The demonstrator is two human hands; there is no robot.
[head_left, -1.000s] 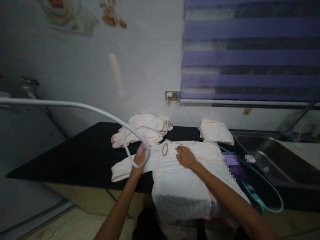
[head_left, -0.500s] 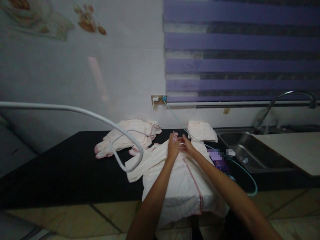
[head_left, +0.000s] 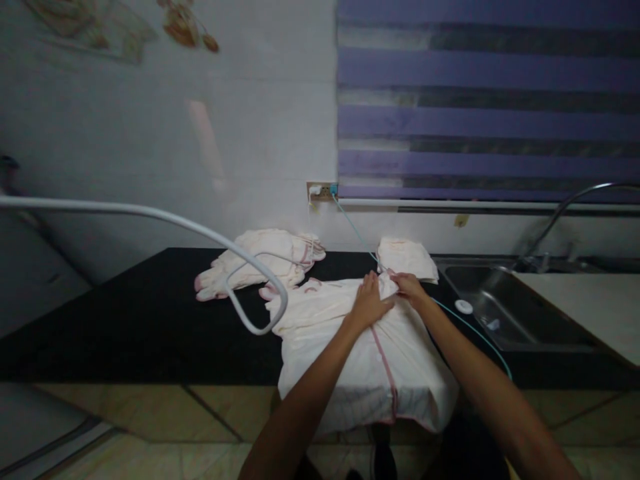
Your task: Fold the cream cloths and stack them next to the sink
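Observation:
A white shirt with pink trim [head_left: 345, 357] lies spread on the black counter, its lower edge hanging over the front. My left hand [head_left: 370, 301] rests on its upper part with the fingers stretched forward and lying fairly flat. Just to the right, my right hand [head_left: 409, 288] pinches a gathered bit of the shirt's white cloth near the top. Which part of the shirt that is, I cannot tell. The sleeve on the left is laid across toward the middle. Below my hands a pink-edged front opening runs down the shirt.
More white and pink garments [head_left: 267, 257] are heaped at the back left of the counter [head_left: 125, 320]. A folded white cloth [head_left: 407, 259] lies behind my right hand. A teal cable [head_left: 473, 323] runs toward the sink [head_left: 480, 293]. A white looped bar [head_left: 200, 230] crosses the left foreground.
My right hand has moved right and now grips the shirt's cloth; my left hand has flattened onto it. The left sleeve has drawn inward. The phone on the right is no longer visible.

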